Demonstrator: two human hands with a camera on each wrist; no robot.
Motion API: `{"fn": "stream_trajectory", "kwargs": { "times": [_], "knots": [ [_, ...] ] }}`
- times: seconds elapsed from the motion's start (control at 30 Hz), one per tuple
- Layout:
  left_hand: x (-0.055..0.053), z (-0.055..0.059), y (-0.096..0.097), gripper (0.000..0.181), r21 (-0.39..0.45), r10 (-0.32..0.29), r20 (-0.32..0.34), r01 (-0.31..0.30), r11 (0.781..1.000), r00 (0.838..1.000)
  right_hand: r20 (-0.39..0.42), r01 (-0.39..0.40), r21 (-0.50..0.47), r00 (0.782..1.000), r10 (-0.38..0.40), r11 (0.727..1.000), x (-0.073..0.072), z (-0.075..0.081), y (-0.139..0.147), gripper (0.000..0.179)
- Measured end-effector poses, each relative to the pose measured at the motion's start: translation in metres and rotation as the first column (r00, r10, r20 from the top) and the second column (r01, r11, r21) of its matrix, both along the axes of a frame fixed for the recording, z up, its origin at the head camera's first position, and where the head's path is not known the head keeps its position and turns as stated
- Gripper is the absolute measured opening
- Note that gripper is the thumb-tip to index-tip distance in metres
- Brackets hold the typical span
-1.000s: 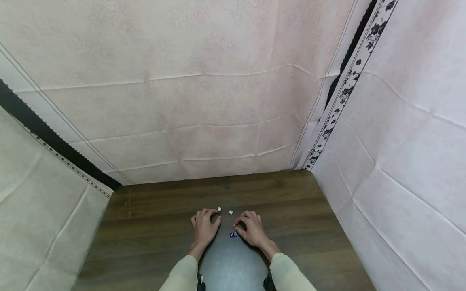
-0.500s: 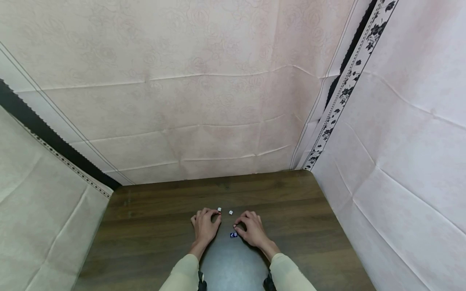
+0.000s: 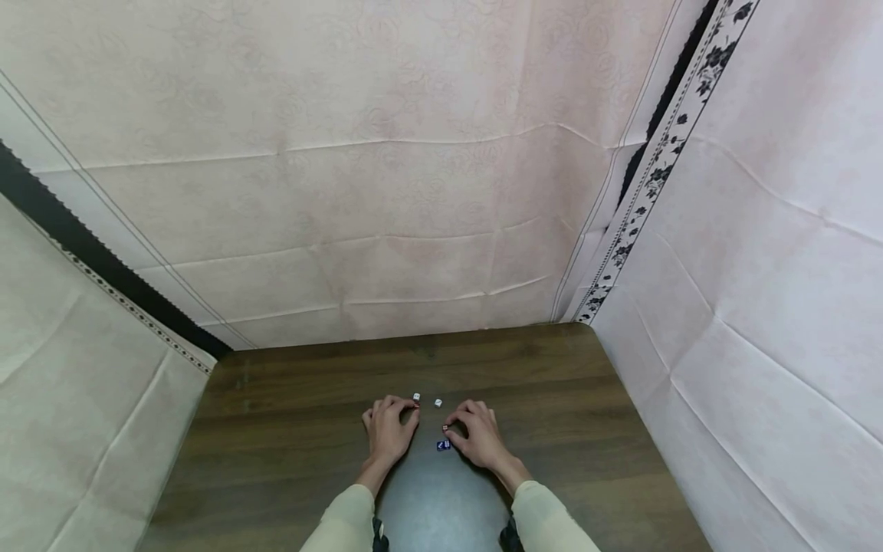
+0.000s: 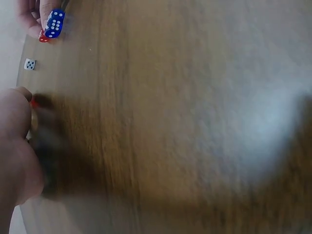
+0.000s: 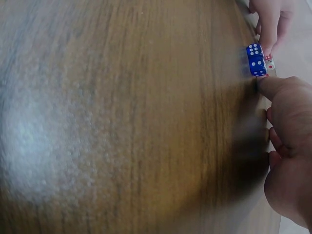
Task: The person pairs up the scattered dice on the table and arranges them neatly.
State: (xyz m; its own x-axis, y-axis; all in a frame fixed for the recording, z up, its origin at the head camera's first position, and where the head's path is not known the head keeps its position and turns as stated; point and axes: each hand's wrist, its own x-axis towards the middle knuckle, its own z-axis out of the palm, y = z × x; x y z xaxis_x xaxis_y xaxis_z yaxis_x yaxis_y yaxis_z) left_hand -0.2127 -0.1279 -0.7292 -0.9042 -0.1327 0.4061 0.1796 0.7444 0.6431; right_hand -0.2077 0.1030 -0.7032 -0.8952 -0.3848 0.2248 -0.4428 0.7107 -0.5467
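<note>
Low over the table, my left hand [image 3: 391,429] pinches a small red die [image 4: 34,102] between thumb and index finger. A white die [image 3: 416,396] sits right by those fingertips. To the right, my right hand [image 3: 478,435] holds another red die [image 3: 444,428] at its thumb and fingertip. Two blue dice [image 5: 254,61] lie side by side just in front of the right thumb, nearer to me. A second white die [image 3: 438,402] rests between the two hands, a bit farther away. Its upper face shows several dots in the left wrist view.
The brown wood-grain table [image 3: 290,429] has a curved cut-out at the front. Pale patterned cloth [image 3: 414,192] hangs behind it, with more cloth on both sides. Light sleeves [image 3: 345,521] cover the forearms.
The head view has shifted very slightly. Both hands and the dice hold their places.
</note>
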Motion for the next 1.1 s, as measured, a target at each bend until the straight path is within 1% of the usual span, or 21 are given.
{"fn": "stream_trajectory", "kwargs": {
  "times": [0.07,0.23,0.33,0.53,0.7,0.87,1.1],
  "knots": [
    [0.003,0.005,0.001,0.009,-0.004,-0.015,0.006,0.015,1.0,1.0,0.002,0.0,-0.005,1.0,0.0,1.0,0.0,0.001,0.0,0.008],
    [0.012,0.017,0.002,0.011,-0.021,-0.061,0.043,0.062,0.998,0.997,0.003,0.002,0.001,1.0,-0.002,1.0,0.001,0.001,0.001,0.008],
    [0.018,0.019,0.002,0.011,-0.032,-0.085,0.063,0.087,0.996,0.994,0.002,-0.001,-0.001,1.0,0.001,1.0,0.001,0.0,0.001,0.007],
    [0.027,0.021,0.006,0.01,-0.048,-0.133,0.089,0.138,0.989,0.987,0.007,-0.005,-0.009,1.0,0.005,1.0,0.001,0.0,0.001,0.008],
    [0.033,0.022,0.012,0.011,-0.039,-0.176,0.074,0.179,0.983,0.982,0.015,-0.002,-0.004,1.0,0.002,1.0,0.0,-0.001,0.0,0.009],
    [0.035,0.021,0.017,0.011,-0.045,-0.209,0.061,0.212,0.976,0.976,0.019,0.004,0.001,1.0,-0.004,1.0,0.0,-0.001,0.0,0.01],
    [0.035,0.016,0.019,0.01,-0.07,-0.211,0.094,0.217,0.974,0.973,0.011,0.007,-0.001,1.0,-0.007,1.0,0.0,-0.003,0.0,0.008]
  ]
}}
